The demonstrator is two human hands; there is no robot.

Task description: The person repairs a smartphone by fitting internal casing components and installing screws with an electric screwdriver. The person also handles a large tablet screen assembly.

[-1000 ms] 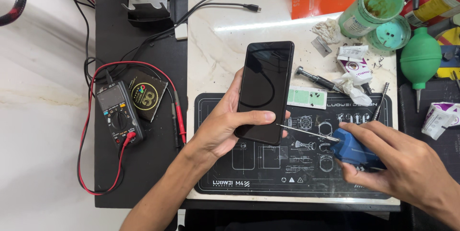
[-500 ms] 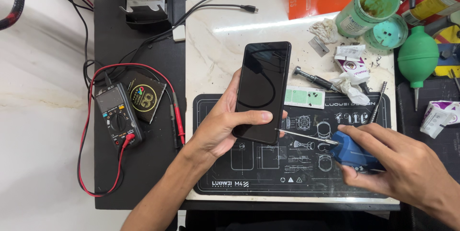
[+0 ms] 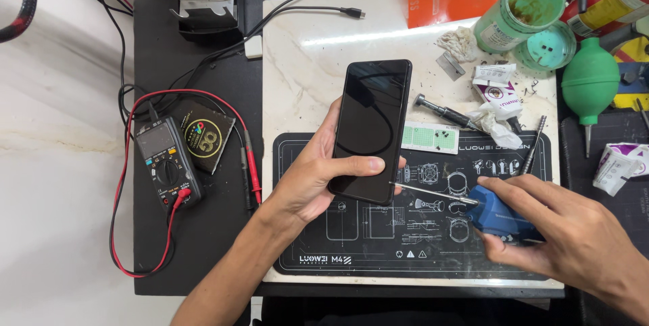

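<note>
left hand [image 3: 314, 181] clasping slim black glossy smartphone [image 3: 373, 130], thumb across its lower screen, above dark printed work mat [image 3: 351, 258]. right hand [image 3: 574, 245] gripping blue-handled metal-tipped tool [image 3: 497, 218], tip touching phone's lower edge. black multimeter [image 3: 163, 162] at nine o'clock on desk [image 3: 203, 245].

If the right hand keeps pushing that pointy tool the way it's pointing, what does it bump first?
Probably the black phone: the right hand aims its blue-handled tool left, tip right at the phone's lower edge, held by the left hand.

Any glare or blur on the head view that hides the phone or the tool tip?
Head view: sharp, evenly lit. A bright glare band crosses the marble slab above the phone; the dark screen mirrors a curved cable. The tool tip at its lower edge is clear, with soft shadows only.
</note>
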